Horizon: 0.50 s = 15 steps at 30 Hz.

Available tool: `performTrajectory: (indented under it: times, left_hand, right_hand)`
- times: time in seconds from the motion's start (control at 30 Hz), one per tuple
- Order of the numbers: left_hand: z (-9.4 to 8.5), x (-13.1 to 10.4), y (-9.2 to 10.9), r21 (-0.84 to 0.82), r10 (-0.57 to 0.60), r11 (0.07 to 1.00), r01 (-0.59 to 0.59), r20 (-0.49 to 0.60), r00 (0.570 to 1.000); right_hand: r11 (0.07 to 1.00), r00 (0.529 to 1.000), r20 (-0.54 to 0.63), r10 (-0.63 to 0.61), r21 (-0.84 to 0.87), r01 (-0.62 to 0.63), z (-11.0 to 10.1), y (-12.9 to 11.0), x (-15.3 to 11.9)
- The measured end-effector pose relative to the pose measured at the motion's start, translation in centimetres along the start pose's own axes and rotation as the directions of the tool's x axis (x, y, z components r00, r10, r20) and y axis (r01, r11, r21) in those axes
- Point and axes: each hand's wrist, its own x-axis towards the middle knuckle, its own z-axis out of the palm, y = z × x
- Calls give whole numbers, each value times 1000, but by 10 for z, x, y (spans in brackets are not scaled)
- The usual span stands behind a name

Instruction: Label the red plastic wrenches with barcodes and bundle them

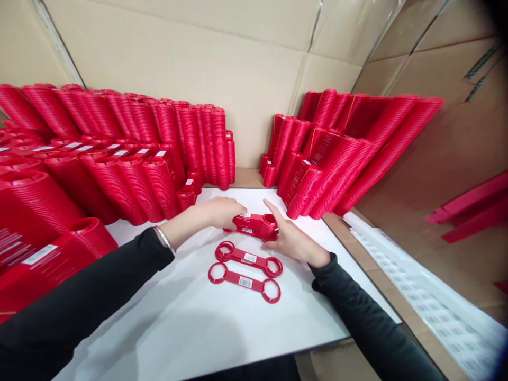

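A short stack of red plastic double-ring pieces (254,226) lies on the white tabletop, with white barcode labels showing on it. My left hand (224,212) has its fingers closed over the left end of this stack. At the right end is my right hand (291,236), thumb and forefinger spread apart beside the rings, seemingly touching them. Nearer to me lie a pair of overlapping double-ring pieces (237,255) and a single double-ring piece (234,277), both with a barcode label on the flat middle strip.
Tall bundles of red pieces (154,185) crowd the left side, and more leaning bundles (317,182) stand at the right rear. Sheets of barcode labels (432,301) lie along the right edge of the white tabletop (178,328). Cardboard walls (190,58) enclose the back and right.
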Motion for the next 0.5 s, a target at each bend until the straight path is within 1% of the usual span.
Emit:
performTrajectory:
  times: [0.13,0.23,0.37,0.43,0.5]
  left_hand:
    - [1,-1,3,11,-22,1000,21,42,999]
    - [-2,1,6,53,-23,998,20,63,998]
    - [-3,8,9,66,4,998,-9,78,997]
    - [-2,13,8,67,16,997,-22,87,996]
    - [0,17,7,68,29,997,-35,86,996]
  right_hand:
    - [1000,1000,-1,5,4,-5,2,7,5]
    - [997,1000,-5,-10,79,10,2,14,7]
    - [986,1000,-20,13,166,-9,3,17,7]
    - [995,996,-89,-11,101,20,1,13,7]
    - [995,983,-159,-86,-68,76,-4,5,10]
